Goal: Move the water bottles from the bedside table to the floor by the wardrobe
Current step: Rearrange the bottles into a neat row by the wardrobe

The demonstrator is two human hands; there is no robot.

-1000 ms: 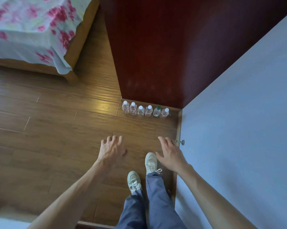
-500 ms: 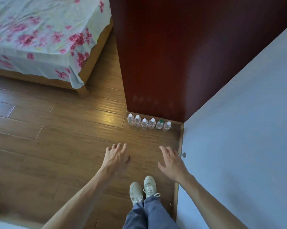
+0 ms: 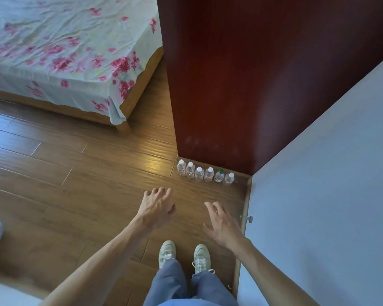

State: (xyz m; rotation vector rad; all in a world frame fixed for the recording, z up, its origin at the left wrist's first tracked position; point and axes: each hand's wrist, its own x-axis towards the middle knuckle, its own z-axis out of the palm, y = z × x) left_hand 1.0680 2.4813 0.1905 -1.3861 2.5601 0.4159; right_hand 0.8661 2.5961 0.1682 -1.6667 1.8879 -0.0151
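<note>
**Six bottles lined up at wardrobe base**

Nearest: pale sneakers (image 3: 184, 255) side by side on wood floor (image 3: 75, 195). Above them, left hand (image 3: 157, 207) and right hand (image 3: 223, 225) held out, fingers loosely spread, gripping nothing. Farther: water bottles (image 3: 204, 174) upright in a row, touching, against wardrobe (image 3: 241, 85), right end near wall (image 3: 329, 195). Far left: floral-sheeted bed (image 3: 60, 51).

One head-worn view looks steeply down onto the floor (image 3: 80, 195) ahead.

Water bottles (image 3: 204, 174) stand in a row on the floor (image 3: 86, 184) against the wardrobe (image 3: 241, 85).
</note>
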